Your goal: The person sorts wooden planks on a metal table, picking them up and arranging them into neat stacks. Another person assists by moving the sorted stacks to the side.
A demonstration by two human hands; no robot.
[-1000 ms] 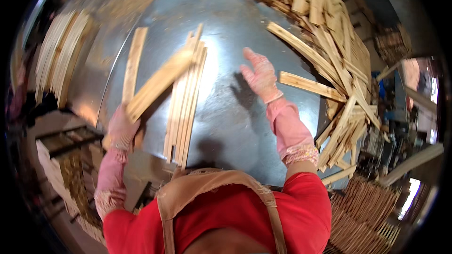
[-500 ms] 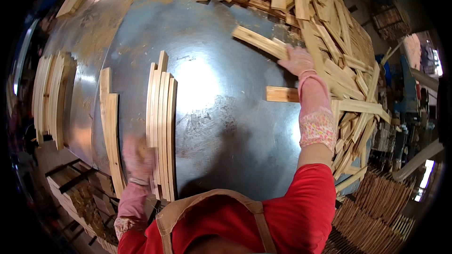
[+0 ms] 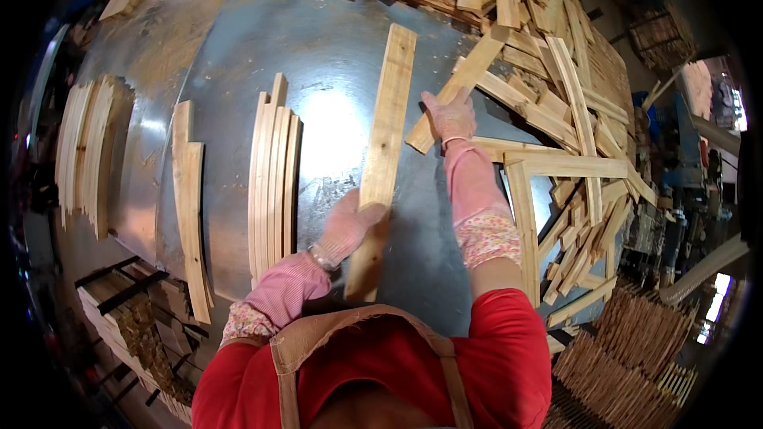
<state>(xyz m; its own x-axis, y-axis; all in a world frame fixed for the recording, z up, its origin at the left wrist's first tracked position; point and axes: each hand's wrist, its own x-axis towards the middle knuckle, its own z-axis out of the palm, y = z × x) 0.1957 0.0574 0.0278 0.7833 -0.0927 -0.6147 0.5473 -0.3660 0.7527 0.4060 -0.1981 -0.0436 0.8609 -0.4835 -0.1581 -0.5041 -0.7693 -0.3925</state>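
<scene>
My left hand (image 3: 347,226), in a pale glove, is closed on the lower part of a long, knotty wooden board (image 3: 387,111), its thumb lying over the face. That board slants up and away across the metal table. To its right, my right hand (image 3: 453,117), gloved too, grips a second wooden board (image 3: 481,57) near its lower end. The far end of this one reaches over the loose pile of boards (image 3: 548,115). Left of my left hand, several narrow boards (image 3: 274,183) stand side by side in a tight row.
Two boards (image 3: 189,206) lie together farther left on the metal table (image 3: 238,48). Beyond them is a stack of boards (image 3: 87,151) at the left edge. Bundled wooden strips (image 3: 636,334) sit at lower right, and a rack of wood (image 3: 135,334) at lower left.
My left hand has moved right from the row of boards and now grips a long board. My right hand has come left from the pile with a board, and pieces in the pile have shifted.
</scene>
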